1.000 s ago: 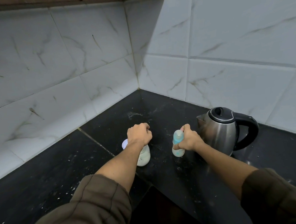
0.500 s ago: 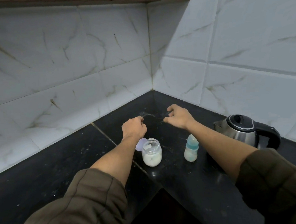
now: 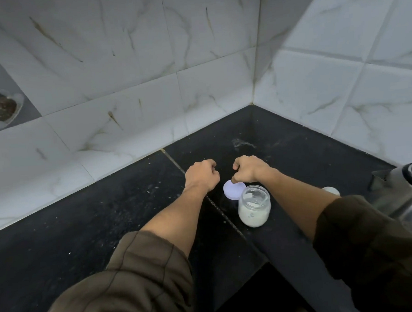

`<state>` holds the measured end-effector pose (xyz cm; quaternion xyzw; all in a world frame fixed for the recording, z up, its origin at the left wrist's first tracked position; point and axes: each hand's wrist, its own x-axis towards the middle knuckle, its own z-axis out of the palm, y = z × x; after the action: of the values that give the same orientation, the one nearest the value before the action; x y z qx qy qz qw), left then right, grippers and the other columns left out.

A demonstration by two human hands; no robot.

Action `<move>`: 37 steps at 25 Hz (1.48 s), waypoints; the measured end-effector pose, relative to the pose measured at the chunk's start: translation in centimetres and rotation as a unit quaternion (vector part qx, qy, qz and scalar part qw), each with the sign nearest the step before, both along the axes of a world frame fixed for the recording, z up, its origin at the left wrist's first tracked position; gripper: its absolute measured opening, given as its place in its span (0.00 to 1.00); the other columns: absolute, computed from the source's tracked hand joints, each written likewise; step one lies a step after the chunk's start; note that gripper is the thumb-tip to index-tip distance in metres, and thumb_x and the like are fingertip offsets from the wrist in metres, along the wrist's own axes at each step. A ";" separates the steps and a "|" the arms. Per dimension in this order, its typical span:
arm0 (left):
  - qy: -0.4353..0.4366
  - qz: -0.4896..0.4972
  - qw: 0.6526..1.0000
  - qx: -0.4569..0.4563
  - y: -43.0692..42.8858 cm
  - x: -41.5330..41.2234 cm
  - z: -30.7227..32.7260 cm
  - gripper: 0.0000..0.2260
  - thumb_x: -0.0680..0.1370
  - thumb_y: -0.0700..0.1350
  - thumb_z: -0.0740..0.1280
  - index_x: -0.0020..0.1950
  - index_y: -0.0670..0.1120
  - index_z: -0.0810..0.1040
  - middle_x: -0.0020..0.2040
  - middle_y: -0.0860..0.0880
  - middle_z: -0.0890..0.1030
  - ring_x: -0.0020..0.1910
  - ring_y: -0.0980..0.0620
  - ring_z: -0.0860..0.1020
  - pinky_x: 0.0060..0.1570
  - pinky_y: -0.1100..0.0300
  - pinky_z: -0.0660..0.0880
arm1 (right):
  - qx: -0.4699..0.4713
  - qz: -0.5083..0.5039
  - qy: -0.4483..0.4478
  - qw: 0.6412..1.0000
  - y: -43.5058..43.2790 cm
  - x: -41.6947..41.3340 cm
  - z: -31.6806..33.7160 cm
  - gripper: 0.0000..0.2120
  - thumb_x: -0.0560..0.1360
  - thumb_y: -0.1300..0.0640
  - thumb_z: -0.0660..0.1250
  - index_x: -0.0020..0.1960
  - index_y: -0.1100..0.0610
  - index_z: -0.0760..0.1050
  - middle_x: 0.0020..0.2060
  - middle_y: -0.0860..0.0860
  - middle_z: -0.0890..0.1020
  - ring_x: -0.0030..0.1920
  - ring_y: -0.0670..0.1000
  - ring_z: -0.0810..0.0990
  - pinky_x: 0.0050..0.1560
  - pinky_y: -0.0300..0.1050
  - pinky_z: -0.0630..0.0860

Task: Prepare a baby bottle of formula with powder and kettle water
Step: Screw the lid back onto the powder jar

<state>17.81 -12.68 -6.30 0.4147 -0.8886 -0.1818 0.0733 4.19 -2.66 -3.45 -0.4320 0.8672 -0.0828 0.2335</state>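
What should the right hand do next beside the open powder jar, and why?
Probably slide the lid away from the powder jar and let go. The right hand curls its fingers on the lid's far edge; the lid lies on the counter close against the open jar, and the left hand is curled, empty. That clears the jar's mouth.

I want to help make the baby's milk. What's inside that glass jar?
White powder fills the lower part of the open jar, with some stuck on its glass walls. Whether anything lies buried under the powder can't be seen. The lid lies behind it.
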 end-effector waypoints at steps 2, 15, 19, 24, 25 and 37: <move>-0.009 0.000 1.000 0.011 -1.0 0.0 -0.8 0.17 0.81 0.47 0.64 0.71 0.52 0.79 0.59 0.49 0.85 0.59 0.45 0.82 0.59 0.50 0.79 | 0.038 0.012 0.005 0.999 -1.1 0.2 -0.8 0.29 0.72 0.50 0.75 0.70 0.52 0.73 0.60 0.53 0.80 0.57 0.56 0.80 0.58 0.53 0.80; -0.043 -0.003 0.998 0.038 -3.6 -1.5 -3.2 0.17 0.82 0.47 0.66 0.72 0.52 0.78 0.60 0.51 0.85 0.60 0.47 0.81 0.61 0.50 0.79 | 0.173 0.056 0.083 0.980 -4.3 0.2 -3.9 0.44 0.65 0.34 0.79 0.72 0.55 0.69 0.65 0.55 0.76 0.64 0.59 0.78 0.54 0.53 0.75; -0.048 -0.002 0.998 0.039 -3.7 -1.4 -3.3 0.17 0.83 0.47 0.66 0.72 0.52 0.77 0.61 0.50 0.84 0.59 0.48 0.81 0.61 0.51 0.79 | 0.175 0.063 0.087 0.979 -4.7 0.4 -4.5 0.40 0.68 0.39 0.79 0.73 0.56 0.69 0.66 0.56 0.76 0.65 0.60 0.77 0.53 0.53 0.73; -0.051 0.000 0.998 0.037 -3.8 -1.2 -3.2 0.17 0.83 0.47 0.65 0.72 0.52 0.77 0.60 0.51 0.84 0.59 0.49 0.81 0.58 0.53 0.78 | 0.119 0.038 0.075 0.989 -4.7 0.1 -4.1 0.36 0.69 0.42 0.77 0.72 0.54 0.71 0.63 0.56 0.77 0.61 0.59 0.78 0.51 0.52 0.76; -0.051 0.000 0.998 0.040 -3.7 -1.2 -3.1 0.17 0.83 0.47 0.66 0.72 0.52 0.77 0.60 0.50 0.84 0.59 0.48 0.81 0.59 0.53 0.78 | 0.086 0.022 0.065 0.994 -4.6 -0.2 -3.7 0.37 0.70 0.41 0.76 0.74 0.52 0.70 0.64 0.56 0.77 0.62 0.60 0.78 0.52 0.52 0.76; -0.030 -0.032 0.995 0.085 1.6 -2.6 -0.7 0.21 0.80 0.44 0.67 0.74 0.53 0.76 0.65 0.52 0.82 0.65 0.48 0.79 0.66 0.49 0.77 | -0.272 -0.151 -0.067 0.948 4.3 -0.5 1.7 0.29 0.70 0.48 0.78 0.62 0.53 0.66 0.56 0.52 0.75 0.56 0.55 0.77 0.51 0.46 0.75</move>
<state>15.21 -11.07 -6.97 0.3959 -0.8847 -0.2462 0.0053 3.71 1.62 -1.70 -0.3361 0.8494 -0.3784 0.1496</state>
